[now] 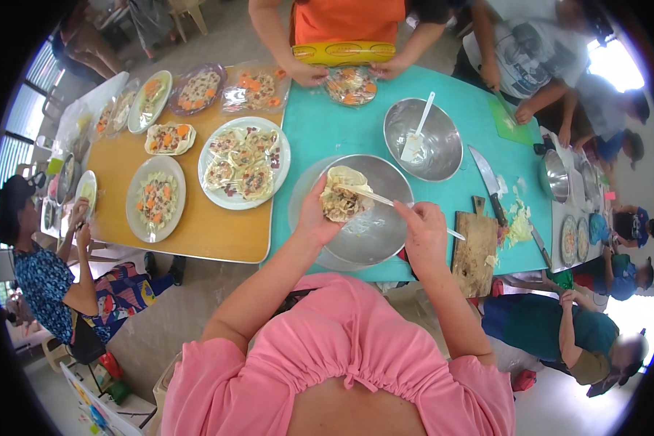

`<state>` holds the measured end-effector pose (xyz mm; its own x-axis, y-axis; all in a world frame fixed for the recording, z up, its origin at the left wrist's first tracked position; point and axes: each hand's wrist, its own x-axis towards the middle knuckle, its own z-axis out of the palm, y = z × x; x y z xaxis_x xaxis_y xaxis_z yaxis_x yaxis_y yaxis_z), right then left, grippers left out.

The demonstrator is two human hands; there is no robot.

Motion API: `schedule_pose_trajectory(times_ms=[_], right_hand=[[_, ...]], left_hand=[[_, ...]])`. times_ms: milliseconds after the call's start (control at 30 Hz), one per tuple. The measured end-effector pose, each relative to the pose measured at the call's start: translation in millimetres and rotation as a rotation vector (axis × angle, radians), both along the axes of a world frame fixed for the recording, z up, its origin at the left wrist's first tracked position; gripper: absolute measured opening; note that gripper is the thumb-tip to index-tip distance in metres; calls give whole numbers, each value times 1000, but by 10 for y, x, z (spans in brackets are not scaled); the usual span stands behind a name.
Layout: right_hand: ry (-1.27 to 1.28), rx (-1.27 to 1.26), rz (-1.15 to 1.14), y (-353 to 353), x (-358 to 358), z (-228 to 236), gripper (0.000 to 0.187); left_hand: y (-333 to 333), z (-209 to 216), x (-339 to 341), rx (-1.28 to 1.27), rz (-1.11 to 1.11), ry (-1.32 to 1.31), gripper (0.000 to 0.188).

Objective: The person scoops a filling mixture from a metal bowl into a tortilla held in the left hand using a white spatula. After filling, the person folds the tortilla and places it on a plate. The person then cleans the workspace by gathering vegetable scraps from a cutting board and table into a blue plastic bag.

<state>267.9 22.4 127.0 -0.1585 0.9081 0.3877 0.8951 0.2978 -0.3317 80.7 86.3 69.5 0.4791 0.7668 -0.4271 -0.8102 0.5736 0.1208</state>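
Observation:
Above a wide steel bowl (385, 243), my left hand (316, 218) cradles a pale, cupped wrapper (347, 176) with a chunky, crumbly filling in it. The fingers are curled round its left side and underneath. My right hand (424, 236) grips a pale, long-handled spoon (376, 197), whose end reaches into the filling. The handle sticks out past my right hand towards the cutting board. Some whitish residue lies in the bottom of the bowl. The wrapper hides the bowl's upper left part.
Right of the bowl are another steel bowl (443, 156) with a white spatula (416, 142), a knife (489, 179), a wooden board (473, 251) and chopped greens (519, 224). Filled plates, including a white plate (209, 190), stand left. Across the table a co-worker's hands (389, 67) handle a wrapped plate (350, 89).

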Motion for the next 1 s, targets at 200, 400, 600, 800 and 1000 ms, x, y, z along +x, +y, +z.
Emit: schedule_pose_trajectory(times_ms=[200, 400, 600, 800, 1000], right_hand=[[3, 30, -10, -1, -29, -82, 48], [-43, 30, -30, -30, 47, -144, 51], [-53, 51, -55, -35, 108, -83, 50], [221, -43, -76, 2, 118, -9, 40], [64, -231, -116, 132, 219, -399, 21]], left_hand=[[31, 52, -22, -29, 6, -101, 46], [59, 28, -29, -65, -6, -120, 45], [67, -12, -78, -100, 0, -133, 44], [106, -102, -262, -48, 6, -182, 43], [103, -258, -604, -92, 143, -61, 46]])
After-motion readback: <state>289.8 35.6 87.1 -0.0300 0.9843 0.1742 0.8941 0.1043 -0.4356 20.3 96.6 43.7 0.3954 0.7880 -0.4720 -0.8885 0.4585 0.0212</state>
